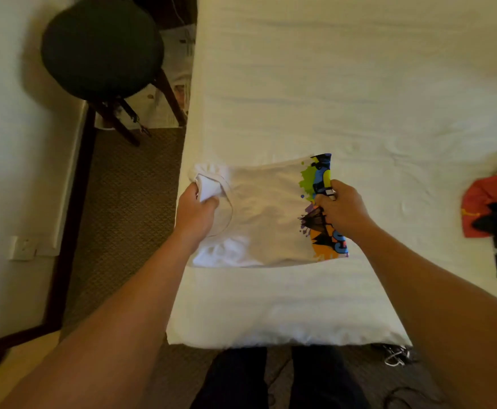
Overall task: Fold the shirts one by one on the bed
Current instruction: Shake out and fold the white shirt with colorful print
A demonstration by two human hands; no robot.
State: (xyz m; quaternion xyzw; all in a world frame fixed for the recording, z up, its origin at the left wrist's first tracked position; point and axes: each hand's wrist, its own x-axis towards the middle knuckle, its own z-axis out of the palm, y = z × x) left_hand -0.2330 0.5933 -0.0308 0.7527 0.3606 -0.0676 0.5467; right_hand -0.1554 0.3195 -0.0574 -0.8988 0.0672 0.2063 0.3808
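Since the left hand point(195, 206) pinches the collar end and the right hand point(340, 209) grips the printed fold of the white graphic tee point(263, 214) at the bed's point(359, 84) edge, uneven lifting could undo it.

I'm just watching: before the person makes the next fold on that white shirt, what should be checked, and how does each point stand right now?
1. Left hand grips the white shirt at its collar end: ok.
2. Right hand pinches the printed edge: ok.
3. Shirt lies on the bed, not hanging off: not ok, the collar end sits right at the bed's left edge.
4. Fabric smooth: not ok, bunched at the collar end.
5. Free sheet beyond the shirt for folding: ok.
6. Other clothes apart from this shirt: ok, they lie far right.
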